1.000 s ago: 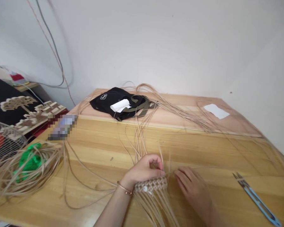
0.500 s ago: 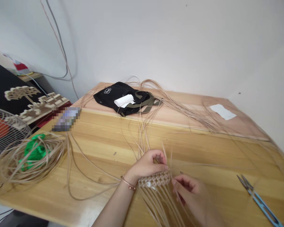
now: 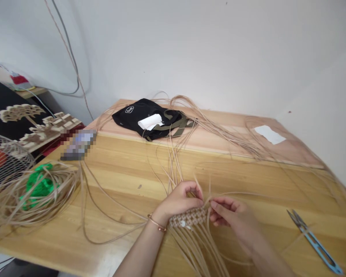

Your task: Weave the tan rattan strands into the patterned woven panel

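A small woven strip (image 3: 187, 218) of tan cord lies on the table, with loose strands (image 3: 194, 250) trailing toward me and others running away behind it. My left hand (image 3: 185, 197), a copper-coloured bangle at its wrist, rests on the strip's far edge, thumb and fingers pinching the weave and strands there. At the strip's right end, my right hand (image 3: 226, 211) pinches a thin tan strand (image 3: 208, 209) between thumb and forefinger. That strand loops down from the fingertips. Small white pieces sit on the weave.
Blue-handled thread snips (image 3: 315, 240) lie at the right. A coil of tan strands (image 3: 65, 192) with a green bundle (image 3: 39, 184) sits at the left, near a fan (image 3: 8, 154). A black bag (image 3: 141, 115), long strands (image 3: 225, 134) and white paper (image 3: 269, 134) lie at the back.
My right hand has risen from beside the strip's near right corner to its far right corner, bringing the strand up with it. My left hand keeps its place on the weave.
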